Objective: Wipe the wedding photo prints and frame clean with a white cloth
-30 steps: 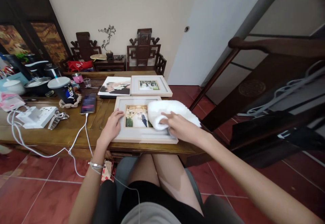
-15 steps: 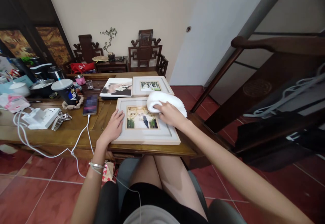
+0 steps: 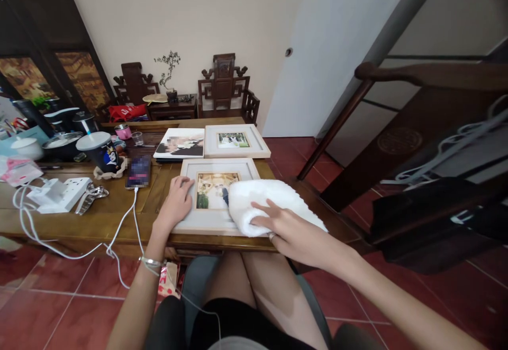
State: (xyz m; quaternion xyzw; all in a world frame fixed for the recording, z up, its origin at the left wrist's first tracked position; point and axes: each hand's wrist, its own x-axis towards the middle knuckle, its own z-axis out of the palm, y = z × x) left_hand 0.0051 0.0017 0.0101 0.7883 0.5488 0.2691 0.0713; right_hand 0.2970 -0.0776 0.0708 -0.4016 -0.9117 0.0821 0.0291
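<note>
A light wooden picture frame [image 3: 216,223] with a pale mat and a wedding photo lies flat at the table's front edge. My left hand [image 3: 174,204] holds its left side, fingers bent and close together over the rim. In my right hand [image 3: 283,228] is a bunched white towel [image 3: 273,196], pressed onto the lower right of the frame. The towel covers the right part of the photo and hangs past the frame's right side. Some fingers of my right hand are sunk into its folds.
Behind lie a second picture frame [image 3: 257,143] and a photo book [image 3: 180,143]. To the left are a phone [image 3: 138,171] on a white cable, a lidded cup [image 3: 101,151], a silver claw clip [image 3: 92,197] and a power strip [image 3: 73,195]. A dark wooden chair [image 3: 377,138] stands at right.
My right hand has moved the towel from the frame's upper right down towards its lower right corner, nearer to me. The left hand stays on the left rim, its fingers more bent.
</note>
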